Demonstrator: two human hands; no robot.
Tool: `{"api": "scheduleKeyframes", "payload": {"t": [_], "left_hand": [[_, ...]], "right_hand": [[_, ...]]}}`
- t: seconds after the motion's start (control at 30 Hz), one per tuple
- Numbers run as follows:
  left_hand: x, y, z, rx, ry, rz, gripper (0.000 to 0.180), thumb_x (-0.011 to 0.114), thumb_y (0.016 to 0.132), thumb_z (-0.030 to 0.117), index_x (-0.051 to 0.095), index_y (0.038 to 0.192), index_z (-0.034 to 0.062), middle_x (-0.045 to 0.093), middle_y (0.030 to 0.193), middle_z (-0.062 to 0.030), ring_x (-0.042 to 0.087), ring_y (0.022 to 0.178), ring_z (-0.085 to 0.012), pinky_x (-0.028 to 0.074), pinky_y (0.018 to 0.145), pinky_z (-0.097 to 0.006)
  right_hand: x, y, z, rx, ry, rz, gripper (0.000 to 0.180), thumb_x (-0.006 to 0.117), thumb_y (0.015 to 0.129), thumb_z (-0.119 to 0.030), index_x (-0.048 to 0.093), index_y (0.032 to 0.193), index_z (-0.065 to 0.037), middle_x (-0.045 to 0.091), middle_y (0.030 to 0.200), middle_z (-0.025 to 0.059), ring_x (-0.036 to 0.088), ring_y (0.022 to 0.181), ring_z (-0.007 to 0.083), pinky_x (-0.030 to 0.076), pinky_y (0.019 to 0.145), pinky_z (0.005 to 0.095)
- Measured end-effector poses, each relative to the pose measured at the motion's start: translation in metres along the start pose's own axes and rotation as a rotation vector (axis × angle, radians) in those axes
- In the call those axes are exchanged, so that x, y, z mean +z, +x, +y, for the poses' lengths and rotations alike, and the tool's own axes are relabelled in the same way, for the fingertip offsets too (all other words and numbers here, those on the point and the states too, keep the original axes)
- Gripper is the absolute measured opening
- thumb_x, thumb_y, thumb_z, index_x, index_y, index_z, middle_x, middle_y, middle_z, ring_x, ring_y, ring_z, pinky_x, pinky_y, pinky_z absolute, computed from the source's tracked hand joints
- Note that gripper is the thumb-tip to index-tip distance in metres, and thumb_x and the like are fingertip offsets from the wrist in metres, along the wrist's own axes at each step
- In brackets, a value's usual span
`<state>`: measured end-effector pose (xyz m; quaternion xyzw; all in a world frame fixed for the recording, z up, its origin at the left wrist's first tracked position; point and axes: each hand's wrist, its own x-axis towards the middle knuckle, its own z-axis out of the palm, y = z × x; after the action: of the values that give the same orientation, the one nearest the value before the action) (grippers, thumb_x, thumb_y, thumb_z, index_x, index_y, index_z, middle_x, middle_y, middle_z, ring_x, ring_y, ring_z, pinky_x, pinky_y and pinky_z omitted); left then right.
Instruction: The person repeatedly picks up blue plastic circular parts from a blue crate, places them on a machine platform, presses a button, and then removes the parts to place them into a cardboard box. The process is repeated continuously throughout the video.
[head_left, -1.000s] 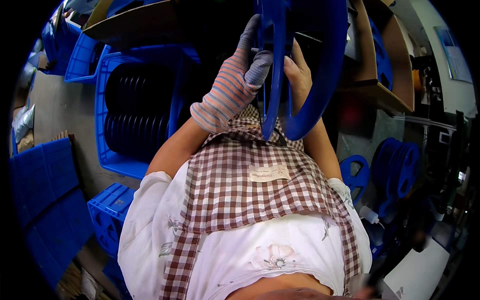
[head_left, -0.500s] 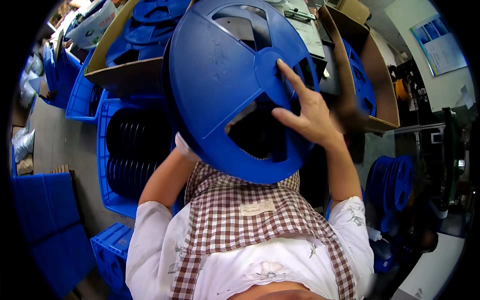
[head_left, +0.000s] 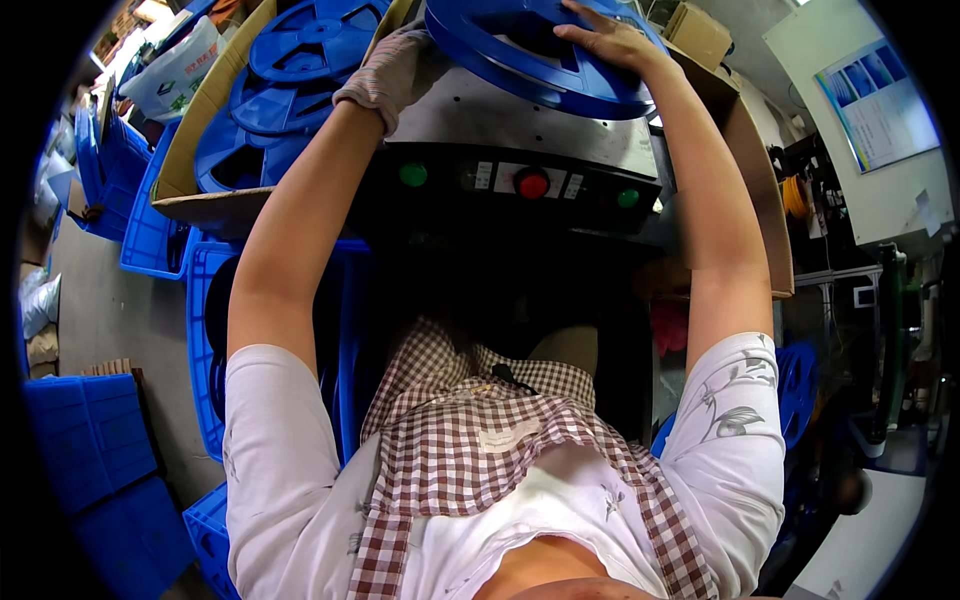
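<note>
Blue reel (head_left: pixel 565 88) at the view's upper edge, over a dark machine (head_left: pixel 450 155); compared with half a second earlier, it lies flatter and farther from the checked apron (head_left: pixel 440 475), and the machine's front is uncovered. Cardboard flanks the machine: the left box (head_left: pixel 225 205) holds more blue reels (head_left: pixel 285 105); the right box (head_left: pixel 760 190) is partly hidden by the right forearm, a plastic blue crate (head_left: pixel 207 420) by the left arm. Machine top: bare metal, small round holes. Left hand (head_left: pixel 400 75), in a knitted striped glove, at the reel's rim, fingers hidden; right hand (head_left: pixel 615 45), bare, on its face. Closure of either grip cannot be told. Smallest: round red button (head_left: pixel 531 183).
</note>
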<state>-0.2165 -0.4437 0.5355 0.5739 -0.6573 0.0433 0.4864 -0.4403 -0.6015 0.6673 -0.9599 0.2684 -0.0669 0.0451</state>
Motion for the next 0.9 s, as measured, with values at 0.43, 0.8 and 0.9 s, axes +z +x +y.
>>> {"api": "scheduleKeyframes", "payload": {"t": [0.43, 0.8, 0.9], "left_hand": [[-0.02, -0.039, 0.061, -0.665, -0.817, 0.248, 0.035, 0.053, 0.092, 0.012, 0.053, 0.128, 0.0116, 0.057, 0.125, -0.0103, 0.059, 0.109, -0.023, 0.046, 0.1, -0.032], [-0.008, -0.152, 0.105, -0.49, 0.534, 0.297, 0.079, 0.079, 0.073, 0.02, 0.036, 0.137, 0.0033, 0.055, 0.119, -0.0239, 0.055, 0.11, -0.0383, 0.047, 0.094, -0.039], [0.011, -0.155, 0.099, -0.595, 0.575, 0.191, 0.086, 0.081, 0.07, 0.019, 0.032, 0.14, 0.0033, 0.053, 0.121, -0.0243, 0.054, 0.112, -0.039, 0.046, 0.096, -0.04]], "right_hand": [[0.003, 0.003, -0.007, -0.057, -0.042, 0.005, 0.08, 0.044, 0.086, -0.066, 0.027, 0.147, -0.017, 0.031, 0.148, 0.02, 0.028, 0.137, 0.0352, 0.022, 0.113, 0.0415], [0.125, -0.176, 0.119, 0.198, 0.691, 0.428, 0.083, 0.08, 0.072, -0.033, 0.041, 0.137, 0.001, 0.055, 0.122, 0.0206, 0.055, 0.114, 0.0254, 0.044, 0.095, 0.0349], [0.166, -0.185, 0.107, 0.176, 0.58, 0.434, 0.08, 0.081, 0.07, -0.031, 0.045, 0.134, 0.001, 0.055, 0.122, 0.0212, 0.056, 0.112, 0.0287, 0.045, 0.094, 0.0361]]}}
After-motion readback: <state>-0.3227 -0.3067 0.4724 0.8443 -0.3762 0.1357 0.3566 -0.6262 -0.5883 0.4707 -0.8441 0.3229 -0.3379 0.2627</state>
